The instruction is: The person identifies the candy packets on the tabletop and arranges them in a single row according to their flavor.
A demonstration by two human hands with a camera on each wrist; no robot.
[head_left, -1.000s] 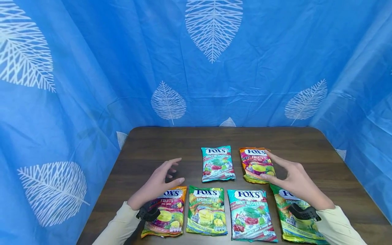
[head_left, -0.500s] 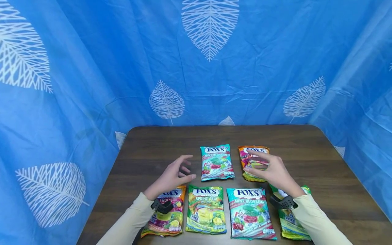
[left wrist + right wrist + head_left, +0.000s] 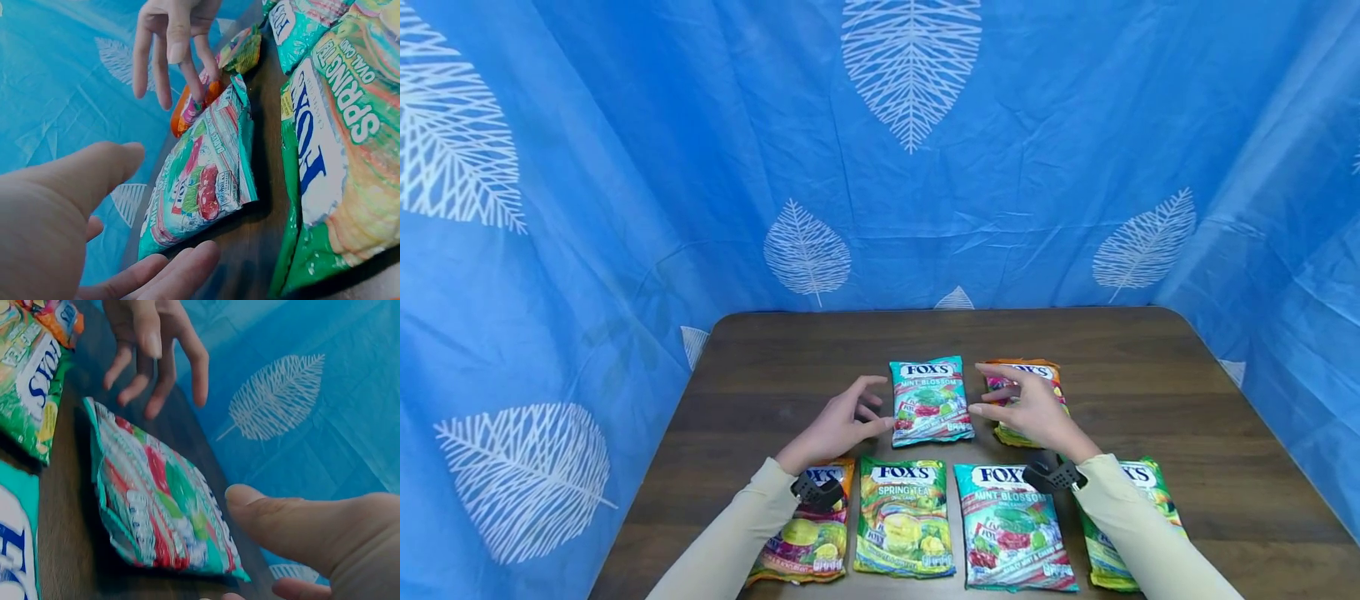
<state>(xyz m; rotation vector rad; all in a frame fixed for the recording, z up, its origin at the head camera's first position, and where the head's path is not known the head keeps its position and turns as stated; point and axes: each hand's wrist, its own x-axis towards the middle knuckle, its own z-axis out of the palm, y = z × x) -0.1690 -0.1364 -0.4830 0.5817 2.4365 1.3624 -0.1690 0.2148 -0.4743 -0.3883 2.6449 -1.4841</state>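
Note:
A teal mint blossom candy bag (image 3: 931, 402) lies flat on the brown table between the two hands. My left hand (image 3: 842, 421) is at its left side, fingers spread and loosely bent, the thumb tip close to the bag's edge. On the other side, my right hand (image 3: 1026, 408) hovers over the orange and purple fruits candy bag (image 3: 1051, 379), covering part of it, with fingertips pointing at the teal bag. In the left wrist view a gap shows between the left fingers and the teal bag (image 3: 200, 175). The right wrist view shows the right thumb (image 3: 269, 512) beside that bag. Neither hand holds anything.
Along the near side lie a fruits bag (image 3: 805, 542), a green spring tea bag (image 3: 904, 517), a second mint blossom bag (image 3: 1015, 533) and another spring tea bag (image 3: 1108, 550), partly under the forearms. Blue leaf-print cloth (image 3: 1037, 167) hangs behind the table (image 3: 820, 333).
My right hand has moved left, from the fruits bag's right edge across it toward the teal bag. The left hand has moved right, up to the teal bag's left side. The bags stay in place.

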